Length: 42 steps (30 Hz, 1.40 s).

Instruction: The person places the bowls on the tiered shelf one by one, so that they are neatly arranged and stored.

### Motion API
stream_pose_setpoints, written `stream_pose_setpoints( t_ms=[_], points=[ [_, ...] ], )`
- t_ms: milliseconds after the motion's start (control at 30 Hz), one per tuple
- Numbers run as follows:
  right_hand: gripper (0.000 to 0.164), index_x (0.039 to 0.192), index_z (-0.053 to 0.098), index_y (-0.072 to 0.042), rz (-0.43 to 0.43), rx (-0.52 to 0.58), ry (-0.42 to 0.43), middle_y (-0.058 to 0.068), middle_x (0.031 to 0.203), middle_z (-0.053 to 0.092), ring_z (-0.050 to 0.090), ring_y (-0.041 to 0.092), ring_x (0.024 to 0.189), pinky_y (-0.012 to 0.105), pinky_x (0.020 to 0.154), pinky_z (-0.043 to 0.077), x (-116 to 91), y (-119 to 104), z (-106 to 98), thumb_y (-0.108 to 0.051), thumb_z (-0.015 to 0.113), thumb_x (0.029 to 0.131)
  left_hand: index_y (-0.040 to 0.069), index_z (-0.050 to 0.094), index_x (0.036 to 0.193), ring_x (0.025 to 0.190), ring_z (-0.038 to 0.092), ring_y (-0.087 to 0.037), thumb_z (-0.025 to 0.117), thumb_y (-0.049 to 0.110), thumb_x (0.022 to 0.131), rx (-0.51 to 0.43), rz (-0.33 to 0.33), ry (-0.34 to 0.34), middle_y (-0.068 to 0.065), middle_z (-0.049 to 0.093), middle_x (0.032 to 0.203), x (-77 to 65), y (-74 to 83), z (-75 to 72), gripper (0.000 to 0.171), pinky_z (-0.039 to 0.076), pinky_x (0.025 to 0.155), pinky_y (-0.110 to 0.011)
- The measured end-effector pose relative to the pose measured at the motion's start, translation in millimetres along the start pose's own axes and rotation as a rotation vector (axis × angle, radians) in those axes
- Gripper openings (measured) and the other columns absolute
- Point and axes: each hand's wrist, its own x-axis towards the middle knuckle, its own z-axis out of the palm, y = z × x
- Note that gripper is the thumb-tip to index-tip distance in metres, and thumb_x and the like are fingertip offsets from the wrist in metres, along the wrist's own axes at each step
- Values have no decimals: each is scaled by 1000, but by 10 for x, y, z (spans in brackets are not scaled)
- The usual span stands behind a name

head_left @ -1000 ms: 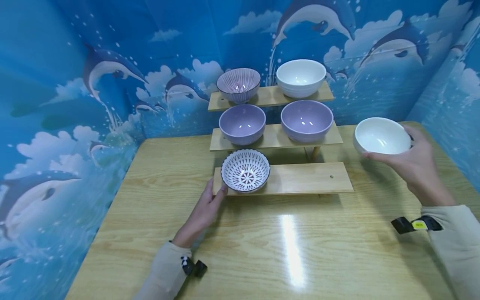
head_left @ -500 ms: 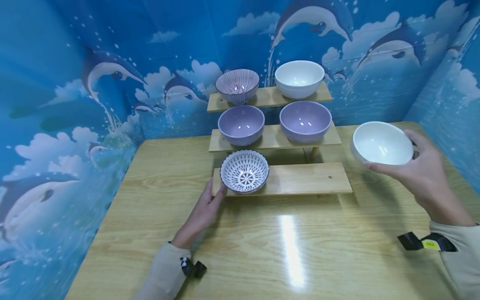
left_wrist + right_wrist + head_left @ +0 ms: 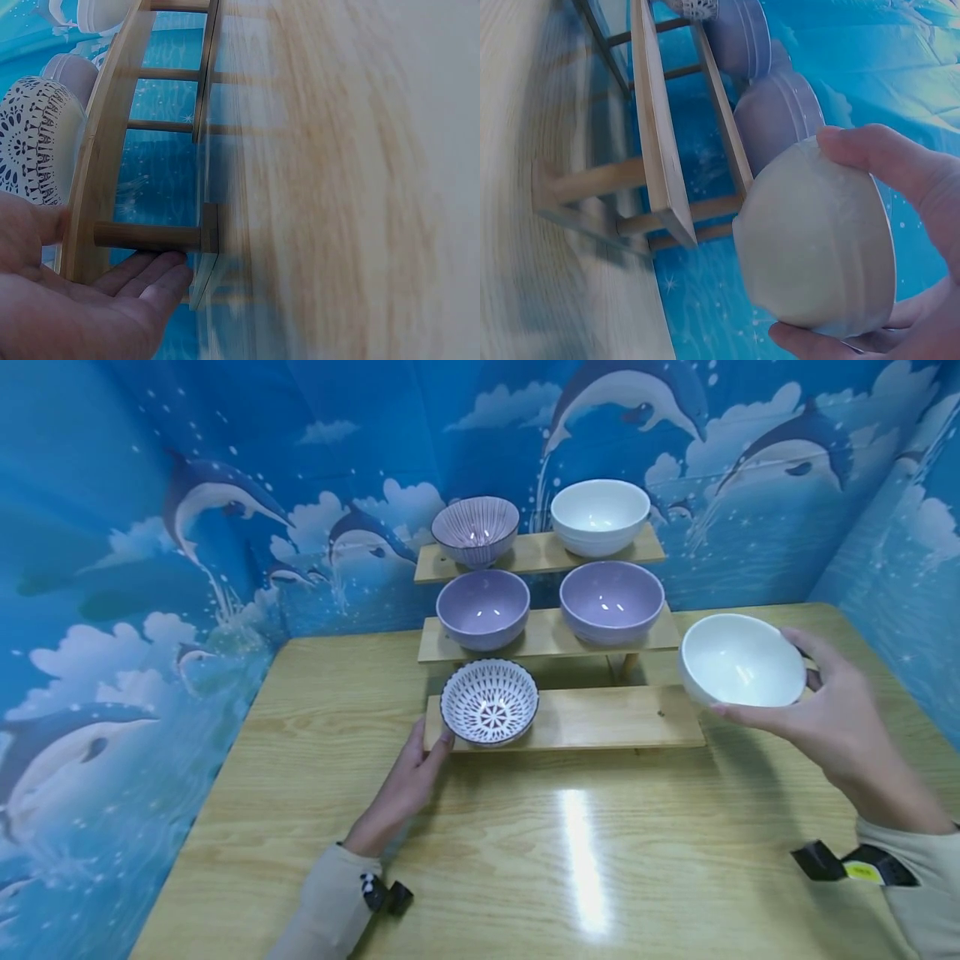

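Leftward and slightly down is where the right hand point(image 3: 832, 727) has carried the white bowl point(image 3: 742, 660) since a second ago, from out beside the rack point(image 3: 600, 718) to just over the right end of its lowest step. Its fingers point(image 3: 885, 154) and thumb curl round the bowl's rim and underside, holding it in the air, tilted a little toward the camera. The left hand point(image 3: 401, 789) has not moved: it lies at the left end of the lowest step, thumb against the patterned bowl point(image 3: 489, 702), fingers point(image 3: 150, 281) straight under the step's edge, gripping nothing. On the middle step sit two lilac bowls point(image 3: 483, 607), on the top step a striped bowl point(image 3: 476, 530) and another white one point(image 3: 600, 516). Rack and hands are over the wooden bench point(image 3: 525, 860).
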Motion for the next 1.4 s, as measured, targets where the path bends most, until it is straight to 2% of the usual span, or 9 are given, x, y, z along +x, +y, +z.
stream_pose_setpoints(
  t_ms=[267, 533, 600, 700, 800, 933, 1000, 1200, 1400],
  points=[
    [123, 162, 20, -10, -28, -26, -67, 26, 159, 27, 32, 55, 138, 4, 62, 41, -57, -79, 86, -29, 97, 68, 15, 10, 164, 154, 13, -30, 39, 38, 110, 4, -14, -3, -8, 14, 169, 0, -9, -1, 65, 15, 122, -54],
    [125, 163, 17, -12, -39, -33, -143, 25, 160, 26, 31, 54, 140, 11, 67, 45, -87, -151, 177, -33, 96, 69, 16, 12, 163, 154, 12, -29, 40, 37, 110, 6, -6, -1, -8, 15, 168, 10, -11, -4, 64, 14, 123, -54],
    [125, 163, 18, -12, -50, -37, -155, 24, 160, 27, 32, 55, 139, 19, 72, 49, -94, -172, 206, -33, 97, 68, 15, 12, 163, 154, 12, -29, 40, 37, 110, 7, -7, 0, -7, 15, 168, 11, -11, -3, 64, 14, 123, -54],
    [126, 163, 20, -12, -64, -53, -165, 23, 160, 28, 33, 56, 138, 38, 81, 54, -108, -202, 256, -35, 97, 67, 16, 11, 164, 154, 12, -29, 40, 37, 110, 11, -9, 3, -7, 14, 169, 13, -8, -2, 65, 14, 123, -54],
    [126, 162, 20, -10, -78, -60, -176, 25, 160, 28, 36, 56, 136, 51, 85, 52, -122, -231, 308, -36, 97, 66, 16, 12, 164, 154, 12, -30, 40, 37, 110, 12, -15, 6, -7, 15, 168, 11, -6, -2, 65, 15, 122, -55],
    [126, 162, 21, -8, -98, -52, -198, 27, 158, 30, 39, 56, 132, 53, 86, 52, -134, -266, 370, -36, 97, 66, 15, 12, 163, 153, 13, -32, 41, 36, 109, 10, -16, 9, -9, 15, 168, 7, -3, -1, 65, 16, 122, -56],
    [126, 162, 21, -7, -108, -47, -207, 28, 157, 31, 39, 56, 132, 58, 88, 50, -138, -284, 401, -36, 98, 66, 14, 12, 163, 153, 13, -32, 42, 35, 110, 9, -13, 10, -10, 15, 168, 5, -1, 0, 65, 16, 122, -56],
    [122, 160, 27, -6, -155, -31, -217, 26, 154, 37, 44, 49, 128, 60, 90, 50, -153, -325, 485, -36, 98, 65, 12, 13, 163, 153, 15, -33, 42, 33, 110, 1, -9, 15, -12, 17, 167, -4, 21, 5, 64, 17, 122, -56],
    [113, 155, 37, -10, -202, -18, -228, 21, 146, 46, 51, 43, 120, 52, 85, 52, -157, -365, 557, -35, 99, 63, 13, 14, 163, 152, 17, -33, 43, 32, 109, 1, -12, 19, -12, 19, 167, -7, 22, 8, 64, 18, 121, -56]
  ],
)
